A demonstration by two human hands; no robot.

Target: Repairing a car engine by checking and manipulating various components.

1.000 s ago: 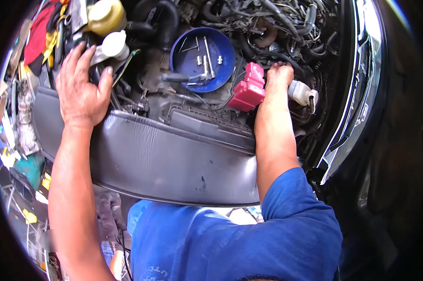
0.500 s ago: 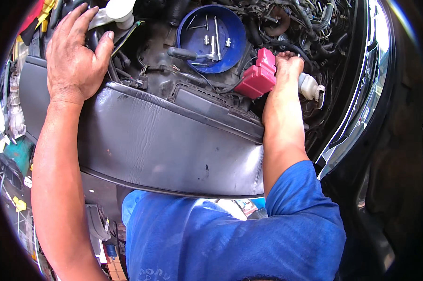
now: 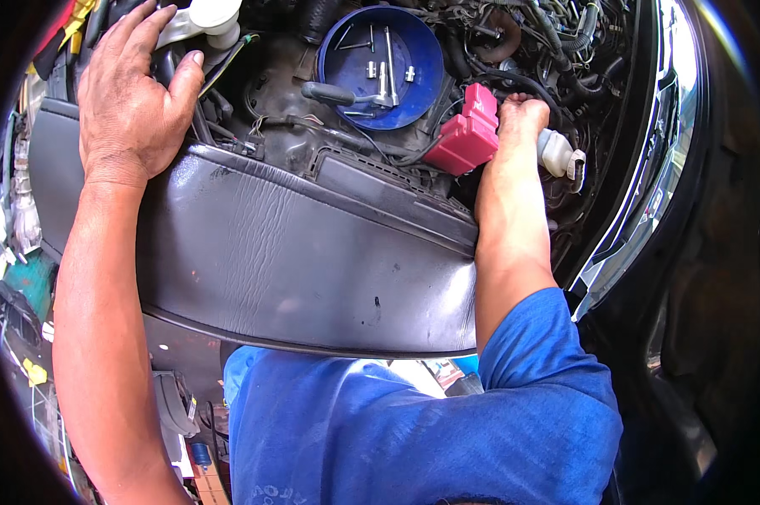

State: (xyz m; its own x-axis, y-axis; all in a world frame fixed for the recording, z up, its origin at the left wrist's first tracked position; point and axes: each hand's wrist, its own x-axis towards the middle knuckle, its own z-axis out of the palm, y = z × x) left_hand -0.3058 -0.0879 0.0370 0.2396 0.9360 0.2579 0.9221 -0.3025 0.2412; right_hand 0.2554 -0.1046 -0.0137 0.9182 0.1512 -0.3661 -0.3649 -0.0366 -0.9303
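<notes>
My left hand (image 3: 132, 97) rests with fingers spread at the edge of the engine bay, beside a white-capped reservoir (image 3: 216, 18). Over on the right, my right hand (image 3: 523, 118) reaches down into the bay between a red plastic box (image 3: 466, 139) and a small whitish bottle-like reservoir (image 3: 557, 153). Its fingers are curled in, and whatever they grip is hidden. Between my hands sits a round blue bowl (image 3: 432, 80). It holds a long metal bar (image 3: 390, 59), small sockets (image 3: 410, 74) and a grey-handled tool (image 3: 328, 93) whose handle rests over the rim.
A black padded cover (image 3: 313, 252) drapes over the fender between my body and the bay. Hoses and wiring (image 3: 565, 71) crowd the bay at the far right. A bright headlamp edge (image 3: 649, 194) curves along the right side.
The view has shifted slightly. Both hands keep nearly the same places; the fingers of my right hand have turned or curled a little more.
</notes>
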